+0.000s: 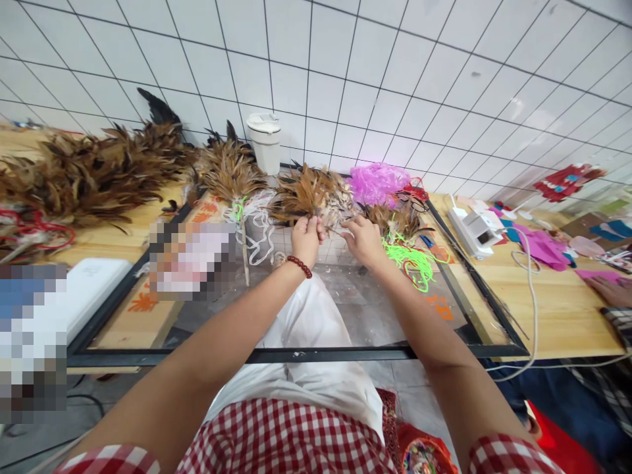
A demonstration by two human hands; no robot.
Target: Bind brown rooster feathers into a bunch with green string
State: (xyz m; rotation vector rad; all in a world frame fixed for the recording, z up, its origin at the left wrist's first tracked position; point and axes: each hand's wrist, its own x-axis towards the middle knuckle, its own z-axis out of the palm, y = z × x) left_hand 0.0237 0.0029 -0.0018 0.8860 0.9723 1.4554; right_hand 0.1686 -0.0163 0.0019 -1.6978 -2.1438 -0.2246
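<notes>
Feather bundle at Both Hands

Brown, pointed feathers fan out just beyond the hands, over a transparent, black-framed panel. Adjacent items, as I see them: crinkled purple plastic and tangled green cord, right; lidded cup (smooth, white), far left. Left hand: fingers curled together, contents indistinct. Right hand: fingers bent inward; I cannot tell whether they meet.

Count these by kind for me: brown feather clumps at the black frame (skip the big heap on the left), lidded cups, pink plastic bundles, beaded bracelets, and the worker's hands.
Brown feather clumps: 3 (left clump, middle clump, right clump)
Lidded cup: 1
Pink plastic bundle: 1
Beaded bracelet: 1
Hands: 2 (left hand, right hand)
Total: 8
</notes>
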